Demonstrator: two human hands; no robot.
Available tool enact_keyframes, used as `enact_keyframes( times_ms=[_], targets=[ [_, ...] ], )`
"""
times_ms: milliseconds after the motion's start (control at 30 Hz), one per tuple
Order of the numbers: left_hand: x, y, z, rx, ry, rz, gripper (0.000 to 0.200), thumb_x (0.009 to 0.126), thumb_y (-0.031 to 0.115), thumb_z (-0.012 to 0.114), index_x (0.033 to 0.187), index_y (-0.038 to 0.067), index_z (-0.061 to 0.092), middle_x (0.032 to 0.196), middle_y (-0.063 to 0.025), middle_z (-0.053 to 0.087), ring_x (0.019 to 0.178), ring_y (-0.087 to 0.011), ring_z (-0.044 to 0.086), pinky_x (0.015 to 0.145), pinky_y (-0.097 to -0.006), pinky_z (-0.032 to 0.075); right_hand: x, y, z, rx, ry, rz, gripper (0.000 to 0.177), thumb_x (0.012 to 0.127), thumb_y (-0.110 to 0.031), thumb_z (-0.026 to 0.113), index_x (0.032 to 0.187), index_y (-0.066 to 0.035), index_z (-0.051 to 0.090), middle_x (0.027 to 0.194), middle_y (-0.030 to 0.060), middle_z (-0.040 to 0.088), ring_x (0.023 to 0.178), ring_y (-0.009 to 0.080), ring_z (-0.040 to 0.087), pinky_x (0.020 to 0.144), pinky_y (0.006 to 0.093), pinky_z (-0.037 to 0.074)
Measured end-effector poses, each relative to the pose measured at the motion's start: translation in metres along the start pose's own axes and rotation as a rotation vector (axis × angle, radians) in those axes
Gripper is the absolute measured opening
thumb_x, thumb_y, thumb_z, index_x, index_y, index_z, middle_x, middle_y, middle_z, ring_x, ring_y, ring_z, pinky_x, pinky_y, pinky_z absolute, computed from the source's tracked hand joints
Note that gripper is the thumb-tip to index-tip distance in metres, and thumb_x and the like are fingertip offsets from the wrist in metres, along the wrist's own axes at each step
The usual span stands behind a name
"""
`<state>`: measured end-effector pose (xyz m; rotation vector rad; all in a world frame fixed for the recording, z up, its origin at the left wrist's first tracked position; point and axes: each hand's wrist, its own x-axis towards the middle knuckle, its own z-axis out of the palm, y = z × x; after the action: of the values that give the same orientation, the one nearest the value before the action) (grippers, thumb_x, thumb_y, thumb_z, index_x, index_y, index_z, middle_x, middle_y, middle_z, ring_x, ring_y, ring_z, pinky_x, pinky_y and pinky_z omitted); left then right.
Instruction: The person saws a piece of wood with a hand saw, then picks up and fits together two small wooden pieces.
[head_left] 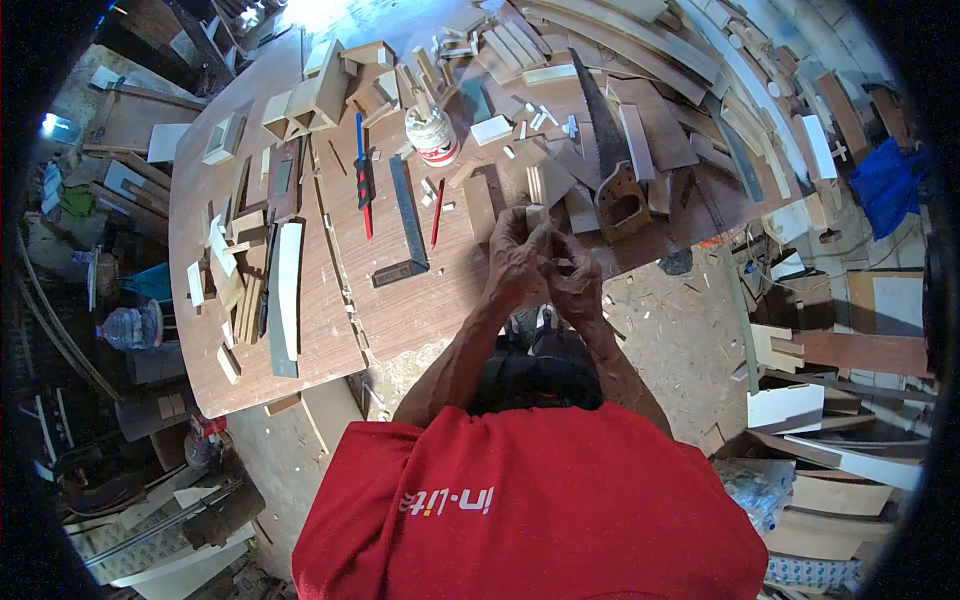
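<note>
Close together over the table's front edge are my two hands. My left hand (515,250) is closed around small wooden pieces (536,184), whose pale ends stick up past the fingers. My right hand (574,280) touches it from the right, fingers bent in a pinch; whatever lies between them is too small to make out. Beside the hands on the right lies a handsaw (620,200) with a wooden handle. To the left are a flat wood block (483,208), a red pencil (438,213) and a dark try square (407,220).
A white glue tub (431,138) holding sticks stands mid-table. Small wooden boxes (318,95) sit at the back left, near a blue-and-red tool (363,175). Wood offcuts (240,265) and a white strip (289,290) lie left. Long boards (640,55) are stacked back right.
</note>
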<state>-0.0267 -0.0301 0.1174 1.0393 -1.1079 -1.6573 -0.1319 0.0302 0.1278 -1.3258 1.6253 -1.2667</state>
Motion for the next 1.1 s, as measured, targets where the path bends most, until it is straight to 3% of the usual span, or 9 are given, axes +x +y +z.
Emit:
enact_keyframes(
  times_ms=[100,167,267,400,467,500,667,967,1100],
  targets=[
    [0.002,0.008,-0.005,-0.068,-0.047,-0.013,0.026,0.095,0.017,0.058,0.115,0.003,0.053,0.101,-0.0050,0.062,0.089,-0.0114,0.059,0.075,-0.0262,0.048,0.001,0.008,0.001,-0.021,-0.009,-0.034,0.043,0.086,-0.009,0.065,0.126,0.001,0.055,0.120,0.0180,0.062,0.103,0.0245,0.063,0.088,0.0352,0.051],
    [0.006,0.009,-0.011,-0.146,-0.171,-0.107,0.025,0.095,0.019,0.058,0.113,0.002,0.055,0.102,-0.0071,0.064,0.088,-0.0129,0.061,0.074,-0.0274,0.050,-0.001,0.002,-0.002,0.206,-0.055,0.043,0.043,0.087,-0.007,0.063,0.128,0.000,0.054,0.119,0.0154,0.063,0.105,0.0218,0.062,0.089,0.0337,0.051],
    [0.009,0.011,-0.013,-0.135,-0.173,-0.135,0.026,0.095,0.020,0.057,0.111,0.000,0.057,0.101,-0.0098,0.067,0.087,-0.0138,0.063,0.075,-0.0288,0.052,0.002,0.010,-0.007,0.176,-0.167,0.079,0.044,0.087,-0.004,0.062,0.130,-0.001,0.052,0.119,0.0116,0.063,0.106,0.0197,0.061,0.087,0.0326,0.051],
    [0.016,0.007,-0.016,-0.214,-0.112,-0.148,0.027,0.096,0.021,0.056,0.109,-0.003,0.057,0.099,-0.0119,0.068,0.084,-0.0158,0.065,0.073,-0.0293,0.054,0.000,-0.002,-0.006,0.338,-0.098,0.095,0.046,0.087,-0.002,0.061,0.132,-0.002,0.051,0.118,0.0103,0.063,0.104,0.0193,0.062,0.086,0.0320,0.052],
    [0.020,0.008,-0.018,-0.343,-0.133,-0.280,0.030,0.097,0.024,0.055,0.107,-0.004,0.057,0.098,-0.0120,0.068,0.081,-0.0176,0.066,0.070,-0.0302,0.057,0.002,0.009,-0.007,0.053,-0.102,-0.171,0.048,0.086,-0.001,0.062,0.132,-0.002,0.050,0.120,0.0113,0.062,0.102,0.0185,0.062,0.084,0.0313,0.052],
    [0.022,0.006,-0.019,-0.342,-0.135,-0.283,0.030,0.097,0.024,0.055,0.107,-0.004,0.057,0.098,-0.0120,0.068,0.081,-0.0176,0.066,0.070,-0.0302,0.057,0.001,0.018,-0.008,0.052,-0.099,-0.169,0.048,0.086,-0.001,0.062,0.132,-0.002,0.050,0.120,0.0113,0.062,0.102,0.0185,0.062,0.084,0.0313,0.052],
    [0.033,-0.004,-0.021,-0.417,-0.077,-0.359,0.032,0.099,0.026,0.050,0.109,-0.004,0.055,0.098,-0.0149,0.067,0.081,-0.0218,0.068,0.068,-0.0344,0.059,0.000,0.026,-0.014,0.143,-0.276,0.083,0.050,0.087,-0.002,0.062,0.135,-0.003,0.049,0.121,0.0099,0.062,0.103,0.0162,0.060,0.084,0.0300,0.051],
    [0.032,0.001,-0.021,-0.637,-0.178,-0.450,0.036,0.100,0.028,0.047,0.109,-0.006,0.052,0.098,-0.0189,0.065,0.080,-0.0239,0.067,0.056,-0.0364,0.057,0.003,0.020,-0.003,0.320,-0.099,0.062,0.040,0.088,-0.006,0.062,0.127,-0.001,0.057,0.113,0.0123,0.067,0.100,0.0180,0.063,0.086,0.0311,0.050],
    [0.030,0.002,-0.016,-0.498,-0.138,-0.389,0.042,0.101,0.033,0.042,0.110,-0.007,0.053,0.096,-0.0194,0.065,0.075,-0.0254,0.066,0.057,-0.0372,0.057,0.005,0.019,-0.002,0.325,-0.042,0.049,0.036,0.088,-0.008,0.064,0.122,-0.001,0.061,0.111,0.0125,0.068,0.099,0.0179,0.063,0.085,0.0308,0.050]
  ],
)
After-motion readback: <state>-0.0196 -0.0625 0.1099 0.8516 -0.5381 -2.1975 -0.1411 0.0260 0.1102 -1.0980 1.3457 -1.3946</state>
